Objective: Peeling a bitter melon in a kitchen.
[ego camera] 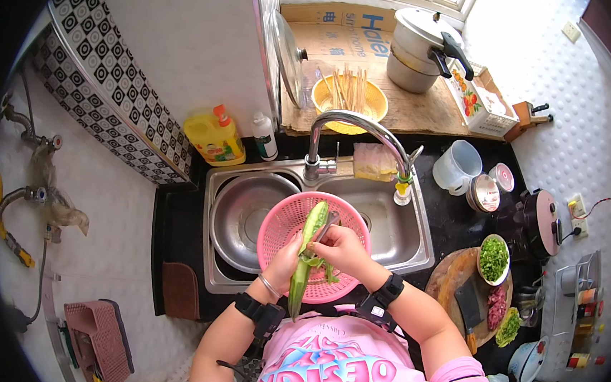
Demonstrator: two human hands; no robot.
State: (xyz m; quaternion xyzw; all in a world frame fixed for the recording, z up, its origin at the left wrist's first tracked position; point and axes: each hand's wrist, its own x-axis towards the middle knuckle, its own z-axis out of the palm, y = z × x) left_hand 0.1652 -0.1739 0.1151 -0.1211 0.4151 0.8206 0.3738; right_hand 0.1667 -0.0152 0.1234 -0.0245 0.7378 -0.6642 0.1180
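My left hand (284, 258) grips a long green gourd (298, 290), held lengthwise over a pink plastic colander (273, 229). The gourd's far end is pale where skin is off; its near end is still dark green. In my right hand (345, 252) is a peeler (329, 222), its head against the gourd and partly hidden by my fingers. Strips of green peel (329, 273) hang and lie in the colander beneath. The colander sits across the middle of the double-bowl steel sink (426, 249), and a metal basin (228, 220) occupies the left bowl.
A curved faucet (362, 119) arches over the right bowl. To the right, a round cutting board (446, 280) bears a cleaver (469, 302), chopped meat (496, 307) and a bowl of chopped greens (494, 259). A yellow detergent jug (215, 141) stands behind at left, a pressure cooker (415, 65) at the back.
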